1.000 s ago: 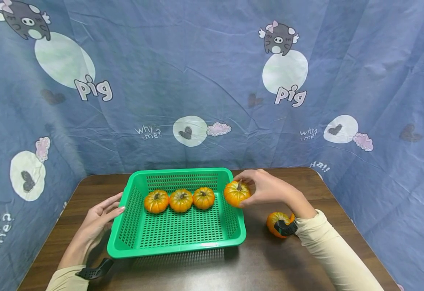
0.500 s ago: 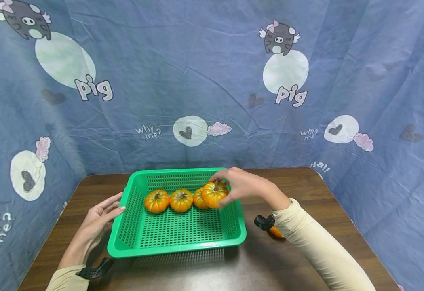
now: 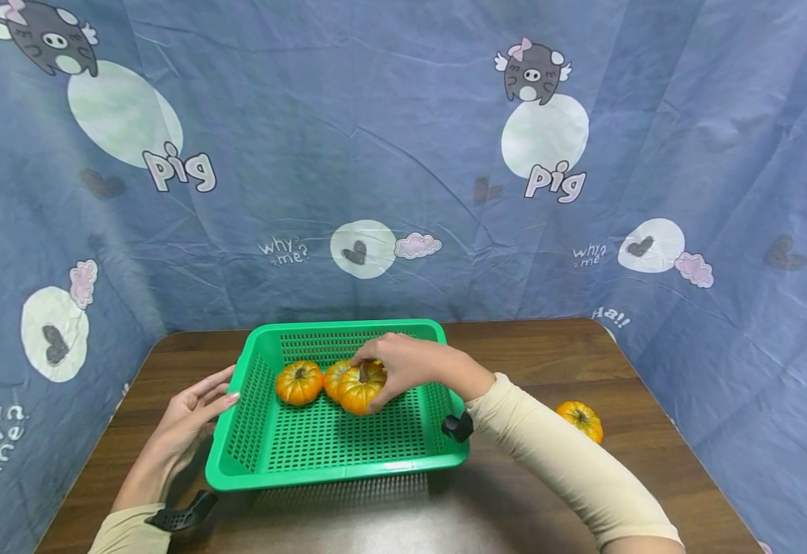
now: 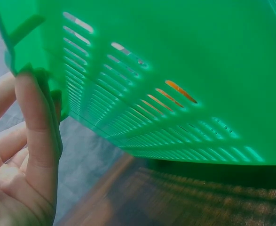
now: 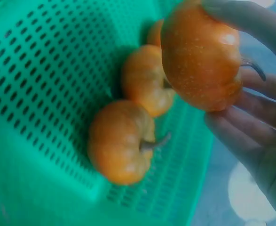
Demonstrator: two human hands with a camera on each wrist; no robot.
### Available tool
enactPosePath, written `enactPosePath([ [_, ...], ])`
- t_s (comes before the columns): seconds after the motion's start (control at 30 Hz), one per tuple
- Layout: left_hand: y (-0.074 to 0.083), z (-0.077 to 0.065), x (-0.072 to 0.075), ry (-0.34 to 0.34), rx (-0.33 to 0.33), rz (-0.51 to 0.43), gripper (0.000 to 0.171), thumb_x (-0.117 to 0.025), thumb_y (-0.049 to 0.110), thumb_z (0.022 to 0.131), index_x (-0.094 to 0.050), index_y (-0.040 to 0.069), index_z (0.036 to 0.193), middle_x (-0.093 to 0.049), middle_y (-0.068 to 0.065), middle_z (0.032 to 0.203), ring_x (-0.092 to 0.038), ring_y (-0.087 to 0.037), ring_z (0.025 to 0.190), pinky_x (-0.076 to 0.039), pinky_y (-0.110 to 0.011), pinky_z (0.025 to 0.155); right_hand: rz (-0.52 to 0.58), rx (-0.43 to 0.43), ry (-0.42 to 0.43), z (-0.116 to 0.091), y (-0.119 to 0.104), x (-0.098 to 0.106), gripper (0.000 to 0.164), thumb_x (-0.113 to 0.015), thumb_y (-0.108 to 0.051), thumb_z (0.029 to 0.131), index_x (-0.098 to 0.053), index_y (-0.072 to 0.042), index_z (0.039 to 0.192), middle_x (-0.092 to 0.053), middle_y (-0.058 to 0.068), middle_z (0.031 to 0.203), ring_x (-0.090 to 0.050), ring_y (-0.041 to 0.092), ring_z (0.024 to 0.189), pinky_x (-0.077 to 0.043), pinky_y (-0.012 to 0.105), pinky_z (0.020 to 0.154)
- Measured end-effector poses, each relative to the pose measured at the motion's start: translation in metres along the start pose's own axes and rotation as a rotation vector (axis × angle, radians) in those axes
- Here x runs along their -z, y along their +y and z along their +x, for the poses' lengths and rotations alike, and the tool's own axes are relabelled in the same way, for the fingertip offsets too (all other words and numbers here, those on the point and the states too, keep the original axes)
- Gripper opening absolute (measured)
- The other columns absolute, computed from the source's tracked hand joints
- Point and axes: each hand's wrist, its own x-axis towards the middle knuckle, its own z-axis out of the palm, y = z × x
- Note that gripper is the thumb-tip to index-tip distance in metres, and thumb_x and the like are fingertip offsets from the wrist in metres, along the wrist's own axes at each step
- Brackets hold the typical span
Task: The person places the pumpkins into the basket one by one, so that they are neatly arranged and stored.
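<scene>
Pumpkin (image 3: pixel 358 396), round, ribbed and orange-yellow, is grasped by the right hand (image 3: pixel 410 365) over a green perforated plastic basket (image 3: pixel 334 475). Similar pumpkins (image 5: pixel 121 143) sit beneath that hand, another pumpkin (image 3: pixel 581 421) well to its right; the left hand (image 3: pixel 185 414), fingers extended, touches the basket beside it.

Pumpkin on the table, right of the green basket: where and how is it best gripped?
Probably by opposite sides of its round body, thumb against fingers, from above: the loose pumpkin shows its ribbed top in the head view, while the right sleeve hides its lower left. The right hand holds another pumpkin similarly, by its sides.
</scene>
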Motion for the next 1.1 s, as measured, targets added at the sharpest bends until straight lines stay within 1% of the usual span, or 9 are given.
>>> enactPosePath([
  [0.2,-0.001,0.001,0.0,-0.006,-0.003,-0.009,0.054,-0.063,0.008,0.103,-0.047,0.016,0.154,-0.072,0.01,0.109,-0.076,-0.01,0.092,-0.067,-0.036,0.074,-0.028,0.017,-0.038,0.023,-0.013,-0.011,0.068,-0.087,-0.04,0.082,-0.064,-0.012,0.14,-0.068,0.0,0.136,-0.063,0.01,0.116,-0.054,0.015,0.093],
  [0.3,0.0,0.001,0.0,-0.003,0.003,-0.006,0.054,-0.063,0.008,0.103,-0.047,0.016,0.155,-0.072,0.01,0.109,-0.076,-0.01,0.092,-0.067,-0.036,0.074,-0.041,0.041,-0.047,0.034,-0.018,-0.017,0.067,-0.086,-0.042,0.083,-0.064,-0.013,0.139,-0.069,-0.003,0.133,-0.062,0.006,0.11,-0.052,0.012,0.089],
  [0.43,0.0,0.001,0.0,0.006,0.011,0.006,0.056,-0.064,0.009,0.103,-0.046,0.016,0.155,-0.072,0.01,0.109,-0.076,-0.01,0.092,-0.067,-0.036,0.074,-0.068,0.063,-0.073,0.049,-0.022,-0.027,0.066,-0.087,-0.041,0.082,-0.065,-0.013,0.137,-0.069,-0.004,0.13,-0.061,0.003,0.101,-0.051,0.012,0.083],
  [0.6,0.0,0.0,0.0,0.006,0.005,0.012,0.056,-0.064,0.009,0.103,-0.046,0.015,0.156,-0.071,0.011,0.11,-0.076,-0.01,0.092,-0.067,-0.036,0.073,-0.12,0.075,-0.114,0.067,-0.029,-0.04,0.067,-0.089,-0.041,0.079,-0.065,-0.015,0.136,-0.071,-0.007,0.123,-0.061,0.001,0.094,-0.051,0.014,0.082],
  [0.67,-0.001,0.0,0.0,0.005,0.002,0.013,0.056,-0.064,0.009,0.103,-0.046,0.015,0.156,-0.071,0.011,0.11,-0.076,-0.01,0.092,-0.067,-0.036,0.073,-0.133,0.079,-0.125,0.072,-0.032,-0.043,0.068,-0.09,-0.041,0.078,-0.065,-0.015,0.136,-0.071,-0.008,0.122,-0.061,0.0,0.093,-0.052,0.013,0.083],
  [0.87,0.0,0.0,0.0,0.003,-0.008,0.017,0.056,-0.063,0.009,0.103,-0.045,0.014,0.156,-0.071,0.01,0.11,-0.076,-0.01,0.092,-0.067,-0.037,0.073,-0.185,0.083,-0.16,0.085,-0.042,-0.05,0.07,-0.09,-0.041,0.078,-0.064,-0.018,0.138,-0.069,-0.009,0.124,-0.061,0.001,0.098,-0.052,0.014,0.086],
  [1.1,0.0,0.0,0.0,-0.003,-0.014,0.009,0.056,-0.062,0.008,0.104,-0.044,0.012,0.157,-0.071,0.01,0.109,-0.076,-0.011,0.092,-0.067,-0.038,0.073,-0.25,0.107,-0.206,0.095,-0.05,-0.058,0.066,-0.09,-0.039,0.078,-0.065,-0.019,0.136,-0.07,-0.01,0.115,-0.062,0.002,0.095,-0.054,0.015,0.083],
])
